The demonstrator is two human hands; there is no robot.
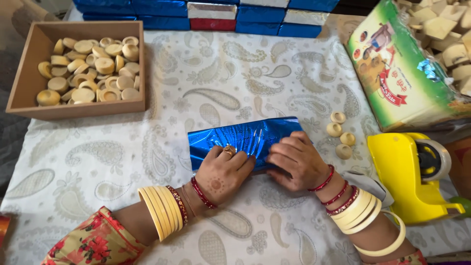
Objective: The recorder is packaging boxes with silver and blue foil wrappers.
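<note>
Head view, looking down onto a cream cloth with a grey paisley print [147, 162] covering the work surface. Landmark: a flat rectangular packet wrapped in shiny blue foil [243, 138], lying at the centre of the cloth. Left hand [223, 172] rests on the near left part of the packet, fingers bent and pressing down on the foil; a ring shows on one finger, and cream and red bangles sit on the wrist. Right hand [297, 161] lies just right of the left hand, on the near right edge of the packet, fingers curled over the foil and pinching it against the cloth; both hands are closed onto the foil, not lifting it. To the right of the packet, close by, four small round pale wooden pieces [340, 138] lie loose on the cloth. Further right and nearer than the packet stands a yellow plastic tape dispenser [405, 172]. Beyond and right of the packet lies a green printed bag of pale wooden blocks [397, 73]. Far left beyond the packet, a brown open box of round wooden pieces [78, 68]. Directly beyond the packet, at the far edge, a stack of blue foil-wrapped boxes [206, 12].
</note>
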